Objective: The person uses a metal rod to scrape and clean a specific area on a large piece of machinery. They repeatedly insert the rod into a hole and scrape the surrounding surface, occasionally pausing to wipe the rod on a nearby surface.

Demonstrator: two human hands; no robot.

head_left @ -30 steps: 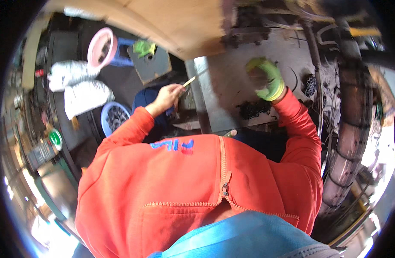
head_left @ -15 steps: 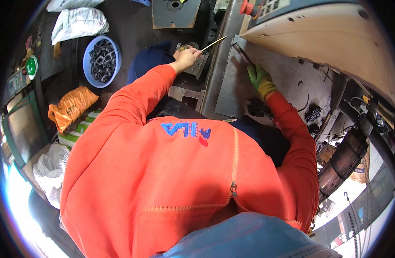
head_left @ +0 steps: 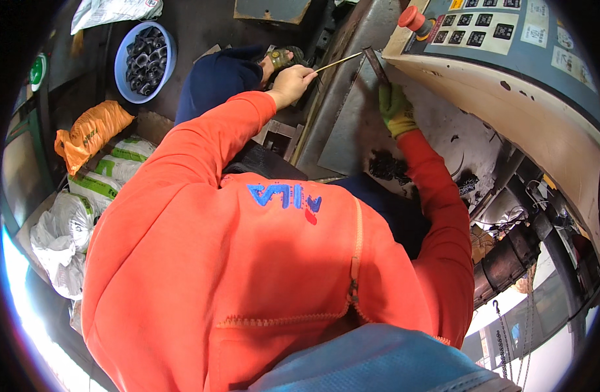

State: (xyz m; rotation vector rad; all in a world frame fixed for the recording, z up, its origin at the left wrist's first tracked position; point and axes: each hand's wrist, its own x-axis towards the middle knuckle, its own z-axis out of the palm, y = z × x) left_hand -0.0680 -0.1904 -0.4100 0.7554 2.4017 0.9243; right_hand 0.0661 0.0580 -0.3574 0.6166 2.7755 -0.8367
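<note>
My bare left hand [head_left: 292, 85] is closed around one end of a thin, brass-coloured rod [head_left: 339, 63], which points right and away from me. In a green and yellow glove, my right hand [head_left: 395, 108] grips a dark, narrow metal bar [head_left: 376, 66] that looks like a hammer handle or tube; its kind is unclear. The rod's tip meets or nearly meets the far end of this bar. Beneath the bar lies a grey metal sheet [head_left: 352, 124]. My fingertips on the bar are partly hidden by the glove's back.
A control panel [head_left: 483, 32] with a red push knob [head_left: 412, 19] overhangs at far right. A blue basin [head_left: 119, 72] of black ring-shaped parts stands at far left, above an orange bag [head_left: 94, 134] and white-green sacks [head_left: 94, 188]. Dark scraps [head_left: 386, 164] lie near my right forearm.
The rod's tip and the bar's far end have come together from a small gap. My view has shifted, bringing more of the control panel in. Both hands keep their grips.
</note>
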